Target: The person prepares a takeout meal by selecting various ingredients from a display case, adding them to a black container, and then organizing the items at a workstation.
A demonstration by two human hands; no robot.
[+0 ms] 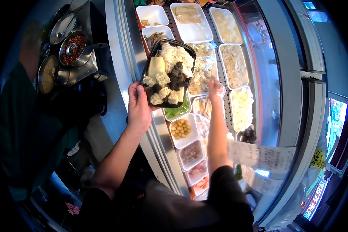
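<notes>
1 black tray of food in left hand grip; right hand, grip unclear, among white tubs.

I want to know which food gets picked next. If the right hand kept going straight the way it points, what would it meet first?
Probably the plastic-covered tray of pale food just ahead of the right hand, beside the black container. Depth is unclear, so this is a hedge.

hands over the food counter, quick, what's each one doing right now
Left hand: closed on the rim of the black oblong plastic tray heaped with food.
Right hand: reaching into a white rectangular tub; grip cannot be told.
</notes>
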